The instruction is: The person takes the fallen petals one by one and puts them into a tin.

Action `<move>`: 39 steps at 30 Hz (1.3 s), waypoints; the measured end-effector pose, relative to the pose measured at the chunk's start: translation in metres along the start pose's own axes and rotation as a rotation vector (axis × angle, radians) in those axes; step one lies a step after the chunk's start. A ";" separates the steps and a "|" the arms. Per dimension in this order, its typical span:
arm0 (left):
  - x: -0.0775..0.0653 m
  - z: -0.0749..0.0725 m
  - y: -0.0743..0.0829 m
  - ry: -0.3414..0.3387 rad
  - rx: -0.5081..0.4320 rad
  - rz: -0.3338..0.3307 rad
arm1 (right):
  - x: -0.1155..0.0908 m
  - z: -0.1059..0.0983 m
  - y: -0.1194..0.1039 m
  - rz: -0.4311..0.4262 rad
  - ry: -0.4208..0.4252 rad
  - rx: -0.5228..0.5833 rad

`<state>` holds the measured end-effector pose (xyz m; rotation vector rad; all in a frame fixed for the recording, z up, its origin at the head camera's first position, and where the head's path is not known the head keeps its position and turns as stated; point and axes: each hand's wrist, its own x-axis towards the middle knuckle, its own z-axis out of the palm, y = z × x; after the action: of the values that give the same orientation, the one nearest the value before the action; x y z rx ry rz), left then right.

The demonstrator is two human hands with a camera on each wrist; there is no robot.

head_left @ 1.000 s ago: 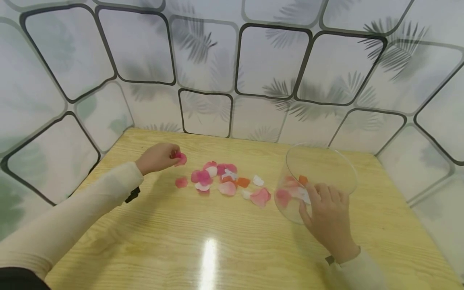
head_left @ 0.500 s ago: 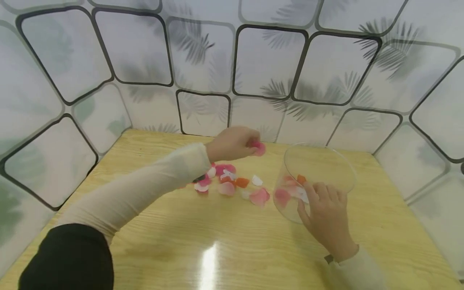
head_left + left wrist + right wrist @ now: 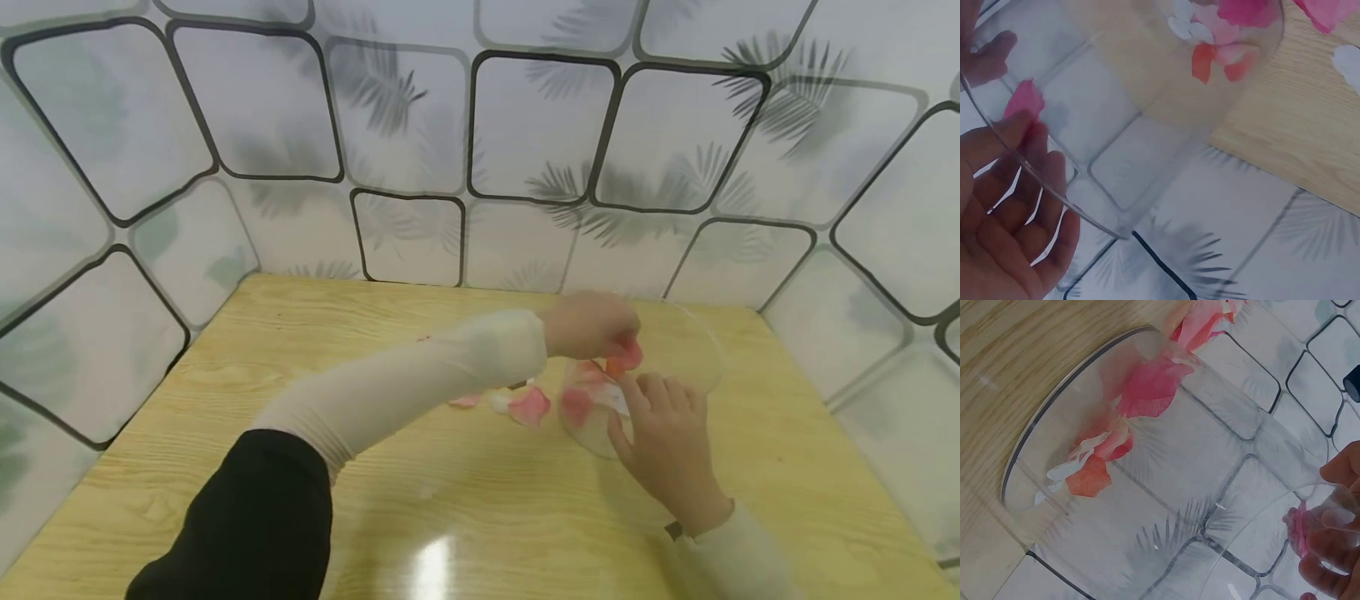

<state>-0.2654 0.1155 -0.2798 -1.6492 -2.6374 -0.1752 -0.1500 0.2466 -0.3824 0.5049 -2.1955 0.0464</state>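
Note:
My left hand pinches a pink flower petal at the open mouth of a clear, round container. In the left wrist view, this petal stands at the fingertips, beside the container's thin rim. My right hand grips the container at its near right side, thumb toward the left. Inside the container lie pink, white and orange petals, with an orange petal showing through the wall in the right wrist view. My left forearm covers much of the loose petals on the table.
A pink petal and a white petal lie on the wooden table, left of the container. A patterned wall covering rises behind the table and along both sides.
My left hand has carried the pink petal from the table's left side, over the loose petals, to the container at the right. My right hand keeps its place on the container.

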 end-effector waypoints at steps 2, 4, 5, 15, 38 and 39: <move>0.004 0.002 0.003 -0.071 -0.014 0.004 | -0.001 0.000 0.000 0.003 -0.020 -0.001; 0.007 0.004 0.005 -0.139 -0.017 0.006 | -0.001 -0.001 0.001 0.003 -0.033 -0.007; 0.009 0.005 0.006 -0.168 -0.024 0.005 | -0.001 -0.001 0.001 -0.001 -0.029 -0.007; -0.007 0.000 -0.003 0.018 -0.115 0.024 | 0.000 0.001 0.001 -0.013 -0.013 -0.019; -0.187 0.035 -0.094 0.113 -0.170 -0.285 | -0.001 0.001 -0.002 0.018 -0.012 0.003; -0.197 0.040 -0.100 0.090 -0.156 -0.296 | 0.000 0.001 -0.002 0.018 -0.016 0.002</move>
<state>-0.2673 -0.0996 -0.3441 -1.2402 -2.8463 -0.4601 -0.1495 0.2443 -0.3836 0.4885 -2.2164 0.0544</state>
